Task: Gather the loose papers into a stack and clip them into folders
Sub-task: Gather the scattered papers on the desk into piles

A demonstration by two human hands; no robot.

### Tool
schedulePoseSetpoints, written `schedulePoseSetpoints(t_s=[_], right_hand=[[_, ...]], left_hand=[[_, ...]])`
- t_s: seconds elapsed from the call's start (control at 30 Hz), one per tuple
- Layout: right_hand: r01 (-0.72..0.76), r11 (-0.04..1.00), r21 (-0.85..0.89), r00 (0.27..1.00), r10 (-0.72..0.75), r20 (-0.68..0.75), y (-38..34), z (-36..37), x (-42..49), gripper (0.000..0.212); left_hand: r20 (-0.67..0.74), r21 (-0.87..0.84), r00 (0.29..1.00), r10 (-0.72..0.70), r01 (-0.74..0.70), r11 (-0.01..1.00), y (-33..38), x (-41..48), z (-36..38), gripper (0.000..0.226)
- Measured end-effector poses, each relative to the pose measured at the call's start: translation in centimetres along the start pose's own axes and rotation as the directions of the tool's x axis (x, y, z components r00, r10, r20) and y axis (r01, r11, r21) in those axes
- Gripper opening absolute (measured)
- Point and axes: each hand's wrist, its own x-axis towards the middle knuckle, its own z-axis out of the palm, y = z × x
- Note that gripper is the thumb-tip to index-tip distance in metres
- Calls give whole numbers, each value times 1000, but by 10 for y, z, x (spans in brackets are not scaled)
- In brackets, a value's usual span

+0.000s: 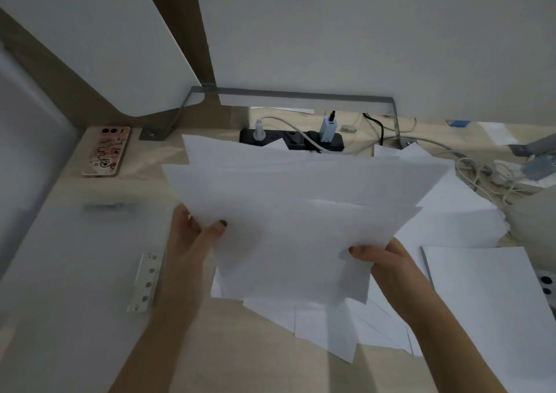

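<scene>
A fanned bundle of white papers [301,200] is lifted above the wooden desk [240,362]. My left hand [192,239] grips its lower left edge, thumb on top. My right hand [385,260] pinches its lower right edge. More loose white sheets [325,326] lie spread on the desk under the bundle, and others [457,218] lie to the right. A translucent folder with a metal clip bar [144,281] lies open at the left. Another sheet [487,302] with a grey spine strip rests at the right.
A phone in a pink patterned case [106,151] lies at the back left. A black power strip [291,139] with plugs and a tangle of white cables [487,175] sits behind the papers. White divider panels [361,31] wall off the desk's back.
</scene>
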Motion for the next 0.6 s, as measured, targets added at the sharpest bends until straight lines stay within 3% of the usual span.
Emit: schedulePoseSetpoints(t_s=[0.17,0.33,0.47,0.6], right_hand=[[96,994,-55,995,-95,8,-11,9,-3,26],[84,994,-69,991,-91,-98,1,7,1,31],[55,998,-18,984,-57,-167,20,9,5,30],[87,996,14,981,-84,-173,27,18,8,32]], left_hand=[[83,56,996,33,-38,998,9,-9,6,32],[76,79,997,18,-24,997,2,-15,0,22],[51,75,996,-72,68,995,-12,-14,4,38],[23,122,991,-131,127,984,-23,-11,12,28]])
